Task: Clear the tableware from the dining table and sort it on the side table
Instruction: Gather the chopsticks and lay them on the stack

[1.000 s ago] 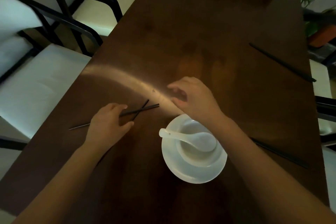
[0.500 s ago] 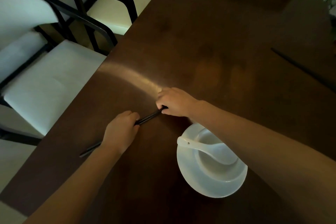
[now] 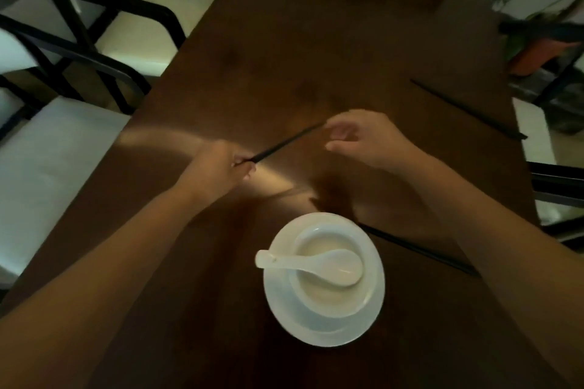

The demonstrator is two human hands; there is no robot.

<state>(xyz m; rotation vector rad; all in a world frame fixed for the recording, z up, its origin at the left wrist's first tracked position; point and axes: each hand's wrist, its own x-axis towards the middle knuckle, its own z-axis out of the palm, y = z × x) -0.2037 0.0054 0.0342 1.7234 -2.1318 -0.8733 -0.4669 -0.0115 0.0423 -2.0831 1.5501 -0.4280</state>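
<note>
The chopsticks [image 3: 286,144] slant above the middle of the tabletop [image 3: 331,41], pinched at their near end by the left hand [image 3: 221,167]. The right hand [image 3: 366,139] hovers at their far tip, fingers loosely curled and spread, gripping nothing. Toward the near edge sits a bowl [image 3: 328,287] with a spoon [image 3: 313,265]; bare wood lies toward the far edge.

The left hand [image 3: 221,167] grips black chopsticks [image 3: 286,143] whose far tip points at the right hand [image 3: 366,139], fingers loosely spread just beside it. Nearer, a white spoon [image 3: 316,265] lies in a bowl [image 3: 328,297] on a plate [image 3: 284,319] on the dark tabletop [image 3: 316,41].
</note>
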